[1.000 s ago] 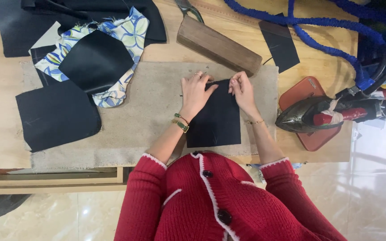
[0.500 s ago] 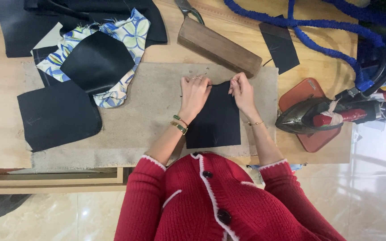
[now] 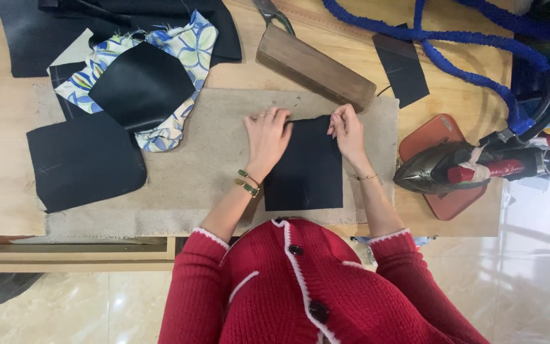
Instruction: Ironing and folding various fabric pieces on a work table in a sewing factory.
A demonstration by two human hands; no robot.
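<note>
A black fabric rectangle lies on a beige felt pad in front of me. My left hand presses flat on its upper left corner, fingers spread. My right hand pinches the upper right edge of the same piece. Both arms wear red knit sleeves.
A wooden block lies just beyond the pad. An iron rests on a red stand at the right, with blue cord behind. Black fabric pieces and floral cloth sit at the left.
Both hands have stayed on the top edge of the black piece, with the left hand shifting slightly along it. The fabric lies a little flatter.
</note>
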